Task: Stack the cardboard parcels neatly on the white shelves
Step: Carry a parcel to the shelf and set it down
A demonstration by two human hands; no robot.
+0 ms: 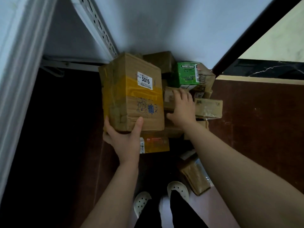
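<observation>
While the left hand grips the near left corner of the large cardboard parcel, thumb pressed on its top face and fingers wrapped underneath, the right hand is apart from it, just beside the parcel's right edge. The right fingers lie bent over the top of a small brown parcel and the thumb is set against its near side, so it holds that one.

The large parcel is held above the pile. Its long axis runs from the person's hand away toward the white wall, leaning a little left. A white label marked 3015 sits on the far half and reads upright from the wearer's side. A yellow tape band crosses the short way, and blue print marks the near end.

Other parcels lie heaped on the dark floor: a green Doublemint box beyond the right hand, a tan box to its right, a yellow-taped parcel under the large one, and a wrapped parcel by the white perforated shoes.

The white shelf frame and a slotted upright stand at the left.
</observation>
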